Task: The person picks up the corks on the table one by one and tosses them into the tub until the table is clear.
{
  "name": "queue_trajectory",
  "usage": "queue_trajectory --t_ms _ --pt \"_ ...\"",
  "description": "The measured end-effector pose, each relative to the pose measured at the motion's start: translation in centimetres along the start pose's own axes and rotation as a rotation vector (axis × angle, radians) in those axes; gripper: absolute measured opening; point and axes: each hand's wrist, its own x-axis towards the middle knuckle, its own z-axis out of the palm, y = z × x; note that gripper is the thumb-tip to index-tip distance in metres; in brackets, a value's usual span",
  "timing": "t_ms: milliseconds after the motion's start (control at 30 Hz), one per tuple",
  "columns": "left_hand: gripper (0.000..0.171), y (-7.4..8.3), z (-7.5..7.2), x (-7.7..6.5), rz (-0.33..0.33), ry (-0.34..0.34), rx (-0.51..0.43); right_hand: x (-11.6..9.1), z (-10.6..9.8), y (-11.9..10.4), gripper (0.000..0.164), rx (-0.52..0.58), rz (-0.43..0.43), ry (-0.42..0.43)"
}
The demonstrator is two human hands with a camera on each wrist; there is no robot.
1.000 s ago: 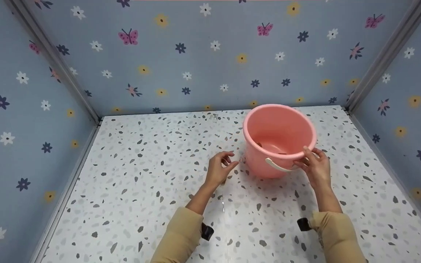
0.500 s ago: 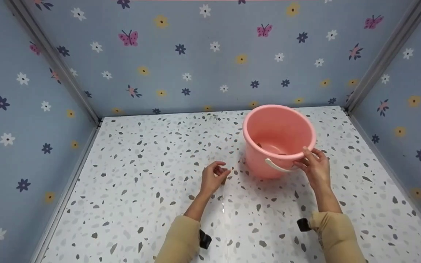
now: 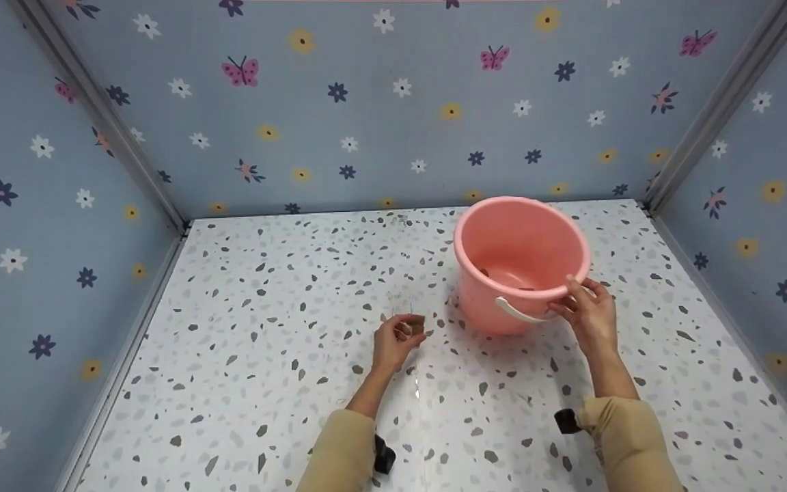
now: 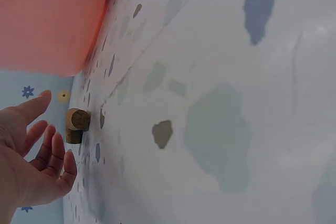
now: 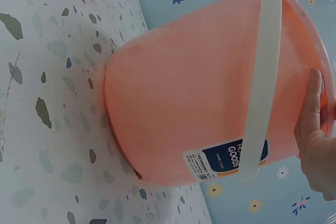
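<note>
A pink bucket [image 3: 503,311] with a white handle [image 3: 516,310] stands upright on the speckled surface. Its near right rim is gripped by my right hand [image 3: 593,318], thumb and fingers on either side of the edge. To the left of the bucket, my left hand [image 3: 391,345] is low over the surface, fingers loosely bent with a gap to the thumb. Just beyond its fingertips lie brown corks [image 4: 79,120], two of which show in the left wrist view, apparently untouched. Small brown bits [image 3: 484,271] are partly visible inside the bucket; their kind is unclear.
Blue walls [image 3: 366,102] with flowers and butterflies enclose the white speckled surface [image 3: 264,342] at the back and both sides. A label [image 5: 226,158] is stuck on the bucket's side. Black wrist cameras [image 3: 384,454] sit at both sleeves.
My left hand has moved away from the bucket, left and towards me, down to the corks, which show more plainly now. The right hand and the bucket have stayed put.
</note>
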Motion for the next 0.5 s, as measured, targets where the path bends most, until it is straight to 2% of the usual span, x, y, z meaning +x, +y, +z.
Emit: queue_trajectory --t_ms 133,200,300,367,433,500 --pt "0.034 -0.4 0.0 -0.1 -0.035 0.011 0.025 1.1 -1.5 0.8 0.038 -0.023 -0.003 0.006" --pt "0.034 -0.5 0.0 0.0 -0.063 0.018 0.038 1.7 -2.2 1.4 0.041 -0.089 -0.005 0.037" --pt "0.035 -0.4 0.1 0.0 -0.095 0.027 0.056 3.3 -4.5 3.0 0.042 -0.085 -0.025 0.029" --pt "0.036 -0.5 0.1 0.1 -0.110 0.024 0.069 3.9 -5.4 3.5 0.042 -0.096 -0.033 0.033" --pt "0.036 -0.5 0.2 0.1 -0.114 0.020 0.082 3.4 -4.6 3.0 0.039 -0.055 -0.020 0.019" --pt "0.037 -0.5 0.2 0.2 -0.113 0.015 0.091 2.0 -2.6 1.8 0.047 -0.049 -0.021 0.019"
